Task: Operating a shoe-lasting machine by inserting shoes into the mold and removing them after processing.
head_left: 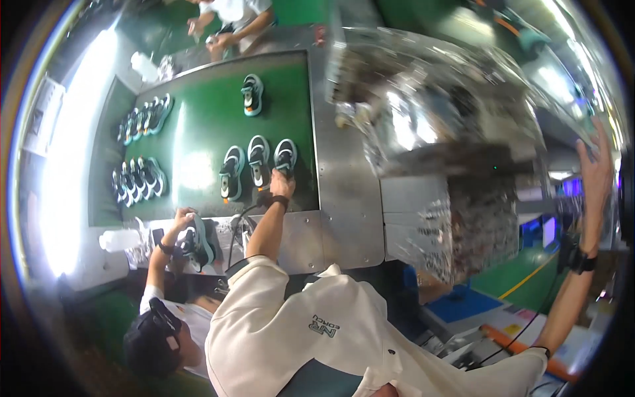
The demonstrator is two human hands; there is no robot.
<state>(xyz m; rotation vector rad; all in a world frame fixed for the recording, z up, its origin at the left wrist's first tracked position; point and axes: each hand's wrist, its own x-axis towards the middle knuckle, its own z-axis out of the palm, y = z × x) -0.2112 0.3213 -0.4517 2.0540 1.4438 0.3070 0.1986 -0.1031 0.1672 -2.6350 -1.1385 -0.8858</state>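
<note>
My left hand (283, 184) is closed round the heel end of a dark sneaker (285, 153) with a pale sole, at the near right part of the green conveyor belt (198, 132). Just left of it stand two matching sneakers, one in the middle (258, 159) and one further left (231, 171), with orange at their near ends. Far out at the right, my right hand (597, 159) is raised with its fingers apart, beside a clear plastic-wrapped stack; I see nothing held in it.
Another sneaker (252, 94) sits farther up the belt. Two rows of sneakers, far (149, 116) and near (141, 180), line its left side. A co-worker (162, 331) at my left handles a sneaker (198, 245); another person (238, 20) stands across. The plastic-wrapped stack (430, 112) rises at right.
</note>
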